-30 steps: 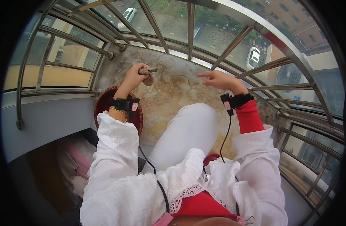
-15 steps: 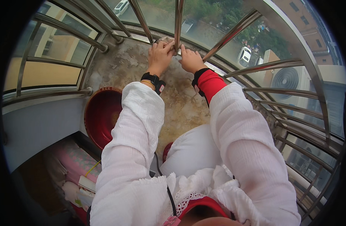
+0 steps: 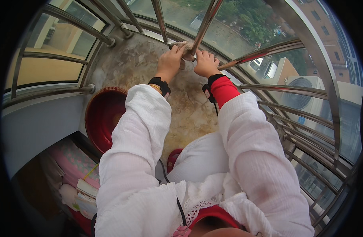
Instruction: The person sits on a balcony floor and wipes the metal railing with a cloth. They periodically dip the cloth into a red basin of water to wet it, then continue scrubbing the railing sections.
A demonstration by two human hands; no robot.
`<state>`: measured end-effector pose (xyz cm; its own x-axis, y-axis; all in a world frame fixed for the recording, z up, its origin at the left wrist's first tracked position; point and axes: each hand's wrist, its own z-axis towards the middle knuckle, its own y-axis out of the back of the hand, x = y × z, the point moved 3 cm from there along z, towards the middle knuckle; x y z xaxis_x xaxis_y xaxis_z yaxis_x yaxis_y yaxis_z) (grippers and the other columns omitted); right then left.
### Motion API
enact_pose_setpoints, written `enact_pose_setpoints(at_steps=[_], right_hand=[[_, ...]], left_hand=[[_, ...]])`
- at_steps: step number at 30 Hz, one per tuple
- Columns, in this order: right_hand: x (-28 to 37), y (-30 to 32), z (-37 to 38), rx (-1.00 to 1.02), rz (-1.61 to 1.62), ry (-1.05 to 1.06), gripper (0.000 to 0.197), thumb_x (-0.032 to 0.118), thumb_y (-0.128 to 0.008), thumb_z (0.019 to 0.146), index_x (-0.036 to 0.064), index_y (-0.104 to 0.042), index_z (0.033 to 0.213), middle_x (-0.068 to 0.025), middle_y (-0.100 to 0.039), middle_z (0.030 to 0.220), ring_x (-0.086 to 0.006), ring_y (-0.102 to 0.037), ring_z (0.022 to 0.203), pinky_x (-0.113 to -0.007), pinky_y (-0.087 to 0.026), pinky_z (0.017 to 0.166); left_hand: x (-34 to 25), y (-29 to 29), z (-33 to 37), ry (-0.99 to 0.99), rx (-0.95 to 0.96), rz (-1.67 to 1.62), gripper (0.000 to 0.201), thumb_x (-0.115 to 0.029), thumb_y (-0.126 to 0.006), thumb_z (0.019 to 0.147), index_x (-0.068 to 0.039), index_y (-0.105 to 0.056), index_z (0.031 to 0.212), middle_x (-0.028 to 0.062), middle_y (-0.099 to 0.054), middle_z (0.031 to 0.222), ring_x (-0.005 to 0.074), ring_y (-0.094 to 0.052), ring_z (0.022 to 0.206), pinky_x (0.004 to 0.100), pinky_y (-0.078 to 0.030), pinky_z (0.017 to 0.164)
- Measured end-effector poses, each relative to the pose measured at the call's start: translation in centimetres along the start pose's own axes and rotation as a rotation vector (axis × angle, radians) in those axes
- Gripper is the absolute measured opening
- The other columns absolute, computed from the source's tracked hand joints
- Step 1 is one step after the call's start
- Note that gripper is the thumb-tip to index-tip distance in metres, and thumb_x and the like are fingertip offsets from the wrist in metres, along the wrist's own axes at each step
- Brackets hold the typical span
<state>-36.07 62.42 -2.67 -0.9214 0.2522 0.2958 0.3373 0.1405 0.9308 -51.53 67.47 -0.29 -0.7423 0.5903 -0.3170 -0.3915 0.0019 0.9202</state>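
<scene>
A crumpled grey-brown cloth (image 3: 186,48) is bunched around the lower part of a metal railing bar (image 3: 207,23). My left hand (image 3: 169,62) pinches the cloth on the left side of the bar. On the other side, my right hand (image 3: 206,64) is curled close against the bar, its fingers closed at the cloth's right end. Part of the cloth is hidden behind the bar and the fingers. Both wrists wear black bands.
Metal rails curve around the stained floor (image 3: 193,106), with window glass beyond them. A red basin (image 3: 104,118) stands left of my left arm. Pink bedding and other items (image 3: 76,173) lie at lower left. An outdoor air-conditioner unit (image 3: 302,93) shows outside on the right.
My view has shifted slightly. Both hands have moved a little to the right and lower along the bar, and more of the cloth shows between them.
</scene>
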Motion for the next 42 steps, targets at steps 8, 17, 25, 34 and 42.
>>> enact_pose_setpoints(at_steps=[8, 17, 25, 34, 42], right_hand=[[0.2, 0.5, 0.0, 0.005, -0.018, 0.01, 0.065, 0.02, -0.058, 0.079, 0.0254, -0.046, 0.143, -0.0109, -0.053, 0.131, -0.0353, -0.048, 0.125, -0.06, -0.032, 0.099], [0.2, 0.5, -0.1, 0.029, -0.02, -0.023, 0.064, 0.02, -0.058, 0.08, 0.0234, -0.046, 0.142, -0.0123, -0.053, 0.131, -0.0358, -0.049, 0.125, -0.06, -0.032, 0.1], [0.3, 0.9, 0.1, 0.101, -0.014, -0.04, 0.062, 0.02, -0.058, 0.08, 0.0216, -0.047, 0.141, -0.0121, -0.052, 0.133, -0.0354, -0.048, 0.126, -0.059, -0.032, 0.1], [0.8, 1.4, 0.1, 0.134, -0.034, -0.054, 0.065, 0.018, -0.058, 0.076, 0.0174, -0.046, 0.14, -0.0133, -0.05, 0.136, -0.0373, -0.046, 0.127, -0.062, -0.029, 0.103], [0.6, 1.2, 0.3, 0.141, -0.011, -0.044, 0.066, 0.019, -0.06, 0.074, 0.0165, -0.046, 0.138, -0.0136, -0.051, 0.135, -0.038, -0.046, 0.127, -0.063, -0.029, 0.102]], left_hand=[[0.5, 0.8, -0.6, 0.124, 0.047, -0.116, 0.038, -0.015, -0.057, 0.093, -0.017, -0.06, 0.131, 0.0106, -0.057, 0.11, 0.0363, -0.066, 0.089, 0.0479, -0.055, 0.072], [1.5, -3.3, -1.0, -0.005, 0.043, -0.071, 0.045, -0.031, -0.067, 0.089, -0.019, -0.06, 0.131, 0.0063, -0.06, 0.108, 0.0301, -0.064, 0.089, 0.046, -0.054, 0.072], [1.0, 0.1, -2.6, 0.044, 0.018, -0.23, 0.02, -0.024, -0.069, 0.084, -0.008, -0.062, 0.094, 0.0061, -0.063, 0.094, 0.0323, -0.063, 0.091, 0.0459, -0.052, 0.075], [12.8, -1.3, 1.9, 0.241, -0.201, -0.373, 0.034, -0.028, -0.059, 0.095, -0.021, -0.065, 0.128, 0.0132, -0.063, 0.117, 0.0374, -0.062, 0.104, 0.0457, -0.053, 0.083], [11.0, 1.2, 2.5, 0.356, -0.328, -0.243, 0.031, -0.023, -0.054, 0.1, -0.022, -0.065, 0.129, 0.0146, -0.063, 0.108, 0.0394, -0.062, 0.097, 0.0469, -0.052, 0.08]])
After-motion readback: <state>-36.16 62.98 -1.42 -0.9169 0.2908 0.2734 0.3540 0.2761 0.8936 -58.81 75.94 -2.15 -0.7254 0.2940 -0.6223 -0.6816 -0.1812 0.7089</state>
